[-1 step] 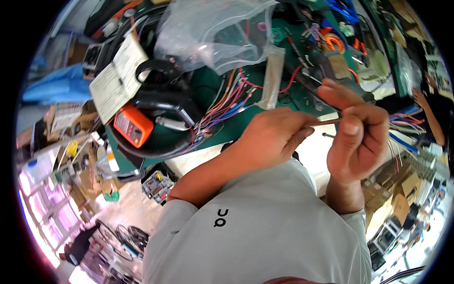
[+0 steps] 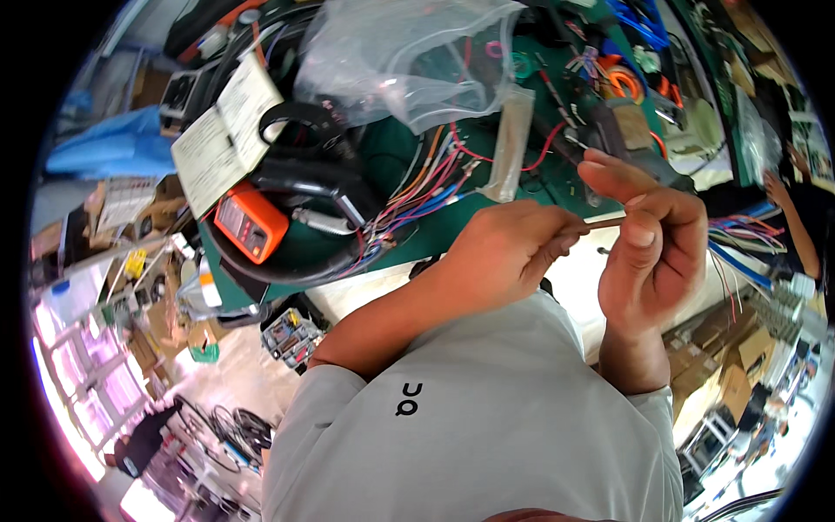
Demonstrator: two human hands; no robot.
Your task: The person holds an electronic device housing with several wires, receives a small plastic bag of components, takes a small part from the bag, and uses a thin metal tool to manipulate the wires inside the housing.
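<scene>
A thin brown strand (image 2: 604, 224), perhaps a wire, is stretched between my two hands in front of my chest, just off the table's near edge. My left hand (image 2: 513, 252) pinches one end between thumb and fingers. The other end runs into my right hand (image 2: 657, 252), where thumb and curled fingers close on it while the index finger sticks out. Fingers hide both tips of the strand. Beyond my left hand, a bundle of coloured wires (image 2: 422, 196) lies loose on the green table (image 2: 391, 143), beside a clear plastic sleeve (image 2: 509, 143).
An orange multimeter (image 2: 251, 223), a black heat gun (image 2: 317, 183) and an open notebook (image 2: 213, 157) crowd the table's left side. A clear plastic bag (image 2: 400, 65) lies toward the back. Orange tape (image 2: 624, 80) sits at right. An organiser box (image 2: 291, 337) stands below left.
The table and its contents have shifted slightly right in the picture. Both hands keep their pinch on the strand, with my right hand a touch further left.
</scene>
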